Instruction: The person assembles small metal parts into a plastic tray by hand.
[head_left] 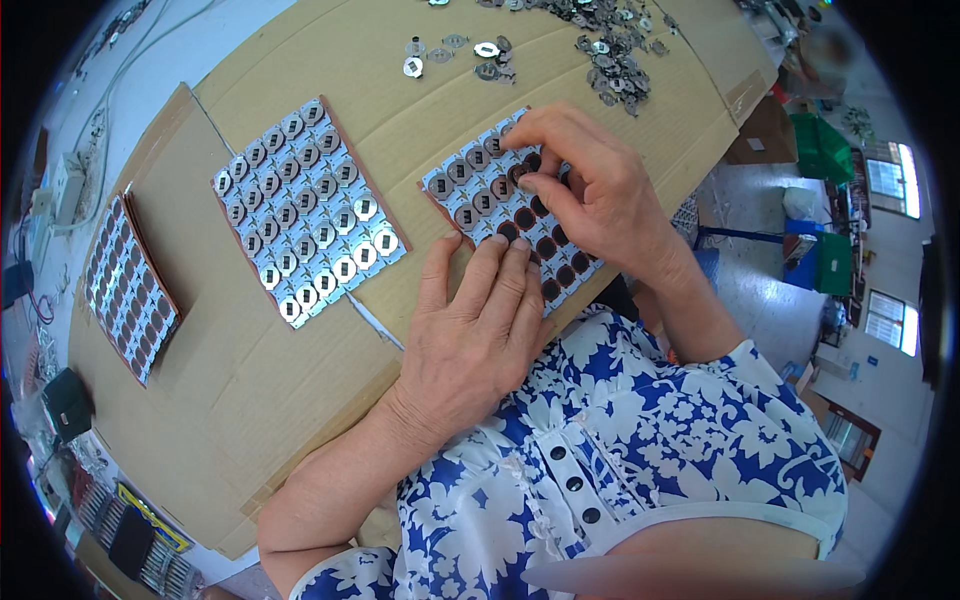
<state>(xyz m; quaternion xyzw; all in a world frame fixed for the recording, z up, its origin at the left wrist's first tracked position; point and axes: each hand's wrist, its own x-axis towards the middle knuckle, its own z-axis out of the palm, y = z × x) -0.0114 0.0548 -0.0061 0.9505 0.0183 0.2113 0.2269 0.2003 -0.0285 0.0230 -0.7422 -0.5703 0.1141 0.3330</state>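
I see the half-filled tray (480, 190) lying slantwise just ahead of me on the desk (250, 380); my right hand (590, 190) pinches a small metal clip (522, 181) over it (nearer), left hand (475, 335) flat, pressing its near edge.

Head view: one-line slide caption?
Right hand presses a metal disc into a half-filled tray; left hand steadies it.

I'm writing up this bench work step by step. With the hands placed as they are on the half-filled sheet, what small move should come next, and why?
Probably press the metal clip under the right hand fingertips down into its dark round slot. The left hand lies flat on the sheet, steadying it, the upper rows already carry clips, and several dark slots near the hands stay bare. More loose clips lie at the far edge of the cardboard.
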